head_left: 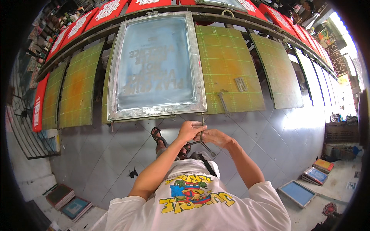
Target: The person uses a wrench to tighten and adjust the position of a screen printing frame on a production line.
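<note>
Screen frame (pixel 154 65) just above hands (pixel 202 134)

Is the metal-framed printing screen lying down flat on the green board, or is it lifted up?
Lying flat, as far as the view shows. The printing screen covers the green board with its frame level. Both hands hold a metal clamp bar at its near edge.

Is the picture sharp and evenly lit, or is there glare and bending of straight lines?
Head view: daylight burns out the upper right; the printing screen shows pale sheen; the table rail curves from fisheye; the left hand and right hand on the metal clamp are sharp.
</note>
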### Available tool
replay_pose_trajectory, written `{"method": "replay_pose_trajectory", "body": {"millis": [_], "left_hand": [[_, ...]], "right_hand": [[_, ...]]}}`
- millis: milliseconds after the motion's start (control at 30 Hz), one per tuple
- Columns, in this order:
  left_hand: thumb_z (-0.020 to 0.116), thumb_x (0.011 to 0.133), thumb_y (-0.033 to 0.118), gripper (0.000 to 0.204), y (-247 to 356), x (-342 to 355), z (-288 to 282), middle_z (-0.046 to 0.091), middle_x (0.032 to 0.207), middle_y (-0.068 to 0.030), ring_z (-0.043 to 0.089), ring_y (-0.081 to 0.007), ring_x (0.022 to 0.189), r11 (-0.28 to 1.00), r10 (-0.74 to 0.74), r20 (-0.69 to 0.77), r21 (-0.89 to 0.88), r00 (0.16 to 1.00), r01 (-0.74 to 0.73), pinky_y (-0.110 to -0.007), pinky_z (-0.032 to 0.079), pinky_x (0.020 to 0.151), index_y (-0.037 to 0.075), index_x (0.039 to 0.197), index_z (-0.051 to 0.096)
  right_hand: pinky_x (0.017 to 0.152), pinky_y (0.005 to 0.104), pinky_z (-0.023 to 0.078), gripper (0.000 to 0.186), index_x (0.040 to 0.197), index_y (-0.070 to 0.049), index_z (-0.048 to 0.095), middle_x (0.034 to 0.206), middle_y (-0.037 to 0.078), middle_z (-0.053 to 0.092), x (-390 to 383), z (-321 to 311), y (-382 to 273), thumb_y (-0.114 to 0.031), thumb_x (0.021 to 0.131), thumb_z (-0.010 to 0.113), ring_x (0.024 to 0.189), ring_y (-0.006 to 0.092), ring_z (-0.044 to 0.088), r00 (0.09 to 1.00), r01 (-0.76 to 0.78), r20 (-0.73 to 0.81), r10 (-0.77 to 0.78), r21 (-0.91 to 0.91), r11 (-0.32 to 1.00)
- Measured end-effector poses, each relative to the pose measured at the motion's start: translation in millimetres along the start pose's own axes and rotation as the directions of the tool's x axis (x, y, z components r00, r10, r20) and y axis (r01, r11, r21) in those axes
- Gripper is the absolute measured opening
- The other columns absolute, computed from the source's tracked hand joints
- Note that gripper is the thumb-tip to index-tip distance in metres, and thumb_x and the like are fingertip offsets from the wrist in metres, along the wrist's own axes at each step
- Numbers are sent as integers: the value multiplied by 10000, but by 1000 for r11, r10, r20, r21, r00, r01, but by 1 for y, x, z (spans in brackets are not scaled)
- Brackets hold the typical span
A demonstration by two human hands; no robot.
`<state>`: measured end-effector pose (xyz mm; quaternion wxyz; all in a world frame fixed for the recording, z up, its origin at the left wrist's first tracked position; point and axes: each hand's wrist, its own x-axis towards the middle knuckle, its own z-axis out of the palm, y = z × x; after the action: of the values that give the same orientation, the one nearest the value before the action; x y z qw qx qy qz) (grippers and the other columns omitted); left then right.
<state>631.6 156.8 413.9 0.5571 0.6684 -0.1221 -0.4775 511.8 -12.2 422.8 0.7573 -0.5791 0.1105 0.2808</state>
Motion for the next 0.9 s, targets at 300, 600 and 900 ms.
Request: {"method": "replay_pose_trajectory", "body": {"millis": [300,600,900], "left_hand": [[774,910,369,422,0,-8,7,756,957,-37,653,-85,911,995,45,25,-90,999,-42,-275,504,841,-6,1102,757],[797,868,438,468,-2,1,-3,752,879,-83,652,-123,795,996,-67,83,-53,994,72,-297,512,759,-6,1014,782],[725,927,479,474,-2,9,0,694,799,-23,576,-93,758,988,-72,37,139,997,66,-287,475,712,35,1088,765]], "right_hand": [[916,316,511,387,1107,32,706,913,92,728,2,-1,19,-337,1012,640,1066,160,637,971,-96,-231,63,-134,986],[982,350,480,391,1210,46,642,1081,132,724,-1,9,3,-295,1019,635,1116,196,639,988,-5,-151,13,49,999],[988,319,460,442,1244,51,630,1052,126,750,11,1,21,-333,1026,613,1070,187,650,997,-21,-74,38,229,973]]}}
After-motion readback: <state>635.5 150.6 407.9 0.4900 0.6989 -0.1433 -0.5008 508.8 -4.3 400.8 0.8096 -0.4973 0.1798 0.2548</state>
